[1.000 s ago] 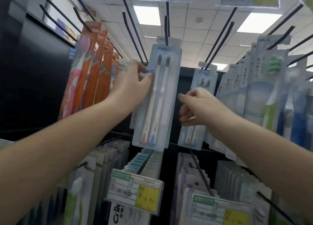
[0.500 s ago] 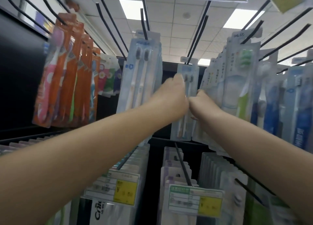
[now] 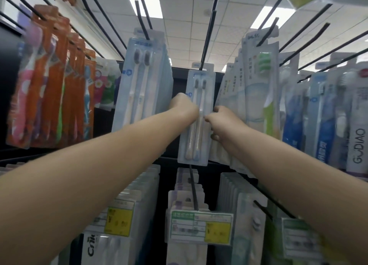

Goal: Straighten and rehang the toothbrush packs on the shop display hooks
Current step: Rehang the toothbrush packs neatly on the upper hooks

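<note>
A pale blue two-brush toothbrush pack [image 3: 199,145] hangs far back on a long black hook [image 3: 208,35] in the middle of the display. My left hand [image 3: 184,110] grips its left edge and my right hand [image 3: 221,123] grips its right edge, both at mid height. To the left a row of the same pale blue packs [image 3: 139,85] hangs near the tip of the neighbouring hook [image 3: 142,19]. My fingertips are hidden behind the pack.
Orange packs [image 3: 49,81] hang at the left, white and green packs [image 3: 258,85] and blue packs [image 3: 322,115] at the right. Bare black hooks stick out toward me above. Lower hooks carry more packs and a price label [image 3: 201,229].
My left hand left the front pack on the left hook and joined my right hand at the pack on the middle hook. Both hands now hold its edges. The view shifted right and closer.
</note>
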A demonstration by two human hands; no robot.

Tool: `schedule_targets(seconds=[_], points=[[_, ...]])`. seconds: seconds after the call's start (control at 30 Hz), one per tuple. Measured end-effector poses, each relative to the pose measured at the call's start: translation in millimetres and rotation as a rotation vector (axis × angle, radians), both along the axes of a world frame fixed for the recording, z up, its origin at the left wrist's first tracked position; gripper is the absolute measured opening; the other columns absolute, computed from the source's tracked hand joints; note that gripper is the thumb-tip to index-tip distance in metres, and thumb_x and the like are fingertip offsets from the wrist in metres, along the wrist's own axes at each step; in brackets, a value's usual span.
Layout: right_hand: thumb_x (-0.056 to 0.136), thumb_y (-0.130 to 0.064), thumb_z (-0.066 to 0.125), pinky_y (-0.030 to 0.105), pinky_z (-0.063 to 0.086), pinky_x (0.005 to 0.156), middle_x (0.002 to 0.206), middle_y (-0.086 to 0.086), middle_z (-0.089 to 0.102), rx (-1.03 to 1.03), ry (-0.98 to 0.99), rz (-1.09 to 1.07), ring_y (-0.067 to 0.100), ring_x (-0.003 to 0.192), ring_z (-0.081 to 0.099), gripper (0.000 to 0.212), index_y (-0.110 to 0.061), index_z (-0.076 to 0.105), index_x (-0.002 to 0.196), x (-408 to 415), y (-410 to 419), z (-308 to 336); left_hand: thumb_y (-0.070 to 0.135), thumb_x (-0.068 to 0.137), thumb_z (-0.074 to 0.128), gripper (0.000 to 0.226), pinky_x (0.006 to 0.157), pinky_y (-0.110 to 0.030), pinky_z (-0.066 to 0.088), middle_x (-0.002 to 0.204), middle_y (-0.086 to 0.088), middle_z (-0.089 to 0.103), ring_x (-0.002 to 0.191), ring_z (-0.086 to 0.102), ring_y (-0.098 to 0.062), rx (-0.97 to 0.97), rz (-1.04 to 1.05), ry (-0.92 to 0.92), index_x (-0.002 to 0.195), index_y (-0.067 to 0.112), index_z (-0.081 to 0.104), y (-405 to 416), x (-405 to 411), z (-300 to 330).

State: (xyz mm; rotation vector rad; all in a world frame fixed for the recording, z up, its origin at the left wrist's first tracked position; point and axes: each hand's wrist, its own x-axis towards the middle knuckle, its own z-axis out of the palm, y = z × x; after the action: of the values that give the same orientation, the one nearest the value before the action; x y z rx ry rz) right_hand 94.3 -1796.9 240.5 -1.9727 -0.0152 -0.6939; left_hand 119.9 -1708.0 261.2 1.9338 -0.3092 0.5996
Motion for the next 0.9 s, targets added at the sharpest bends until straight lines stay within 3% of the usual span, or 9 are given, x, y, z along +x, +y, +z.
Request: schedule_targets(seconds=[0.1,0.17,0.2,0.47,0.53,0.63,0.9], points=[[0.091,-0.012,0.045,0.047,0.051,0.091,0.109,0.011,0.058,0.034,-0.046,0.065,0.027,0.096,0.058,0.035,-0.015,0.044,0.126,-7,0,0,0.014,0.094,0.044,0.02,0.064,-0.024,0.035,0.074,-0.005,0.047,0.078,0.045,-0.021,-0.136,-0.086,-0.031,0.077,0.008,0.051,1,1,0],[0.092,-0.014,0.048,0.04,0.053,0.079,0.098,0.005,0.06,0.071,-0.097,0.126,0.022,0.088,0.06,0.023,-0.019,0.048,0.114,-10,-1,0,0.018,0.095,0.044,0.025,0.065,-0.025,0.035,0.095,-0.011,0.051,0.081,0.046,-0.02,-0.233,-0.147,-0.032,0.109,0.0,0.054,1,0,-1],[0.093,-0.016,0.048,0.034,0.051,0.072,0.092,0.002,0.058,0.087,-0.122,0.152,0.019,0.083,0.059,0.021,-0.018,0.048,0.113,-12,-1,0,0.019,0.095,0.044,0.028,0.066,-0.026,0.035,0.097,-0.012,0.051,0.083,0.047,-0.021,-0.243,-0.162,-0.042,0.114,-0.001,0.053,0,0,-1],[0.093,-0.019,0.052,0.024,0.048,0.067,0.085,-0.007,0.053,0.092,-0.22,0.215,0.01,0.081,0.056,0.02,-0.025,0.04,0.107,-26,0,-3,0.02,0.091,0.048,0.015,0.06,-0.025,0.037,0.074,-0.005,0.05,0.066,0.047,-0.02,-0.253,-0.176,-0.155,0.08,0.01,0.048,13,-7,-4],[0.092,-0.018,0.053,0.026,0.05,0.07,0.086,-0.007,0.054,0.073,-0.219,0.197,0.01,0.082,0.057,0.021,-0.024,0.041,0.108,-26,0,-1,0.018,0.09,0.05,0.01,0.066,-0.029,0.044,0.081,-0.008,0.056,0.072,0.053,-0.023,-0.267,-0.184,-0.151,0.084,0.01,0.052,15,-12,-2],[0.09,-0.015,0.054,0.043,0.052,0.088,0.1,0.005,0.061,0.124,-0.177,0.186,0.024,0.097,0.061,0.024,-0.016,0.047,0.113,-21,7,0,0.019,0.091,0.051,0.015,0.086,-0.041,0.053,0.099,-0.014,0.065,0.093,0.063,-0.03,-0.254,-0.192,-0.145,0.1,0.009,0.058,16,-18,0],[0.088,-0.005,0.043,0.05,0.053,0.086,0.109,0.012,0.058,0.21,-0.101,0.14,0.031,0.101,0.059,0.022,-0.014,0.048,0.107,-8,10,3,0.018,0.092,0.05,0.022,0.088,-0.048,0.051,0.104,-0.02,0.066,0.098,0.063,-0.035,-0.199,-0.167,-0.182,0.103,0.005,0.063,17,-17,-1]])
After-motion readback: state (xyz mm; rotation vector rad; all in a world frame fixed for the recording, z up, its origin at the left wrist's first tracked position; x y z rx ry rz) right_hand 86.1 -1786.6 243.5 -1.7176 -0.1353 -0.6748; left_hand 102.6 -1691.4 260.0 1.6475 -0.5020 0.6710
